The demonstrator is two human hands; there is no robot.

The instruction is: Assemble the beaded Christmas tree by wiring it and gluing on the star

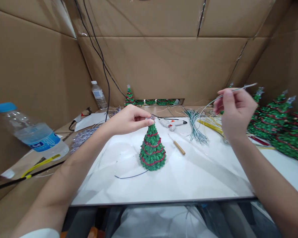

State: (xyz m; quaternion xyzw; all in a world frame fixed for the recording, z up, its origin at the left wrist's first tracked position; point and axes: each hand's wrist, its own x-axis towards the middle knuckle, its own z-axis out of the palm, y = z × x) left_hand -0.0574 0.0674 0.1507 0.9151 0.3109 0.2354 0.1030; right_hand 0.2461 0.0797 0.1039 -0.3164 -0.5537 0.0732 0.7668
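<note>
A small green Christmas tree (152, 148) with red garland stands upright on the white board (129, 191). My left hand (134, 120) pinches the clear topper (153, 117) at its tip. Raised to the right, my right hand (237, 107) is closed on a thin pale green wire (249, 86), whose other end trails down toward a bundle of green wires (195, 127). A dark wire (131, 176) extends from under the tree's base. Right of the tree lie a wooden-handled awl (180, 148) and a glue gun (173, 124).
More decorated trees (270, 117) crowd the right side, near yellow wires (211, 127). At left are a large water bottle (37, 135) and a smaller bottle (98, 96). Black cables (101, 56) hang before the cardboard wall (149, 66).
</note>
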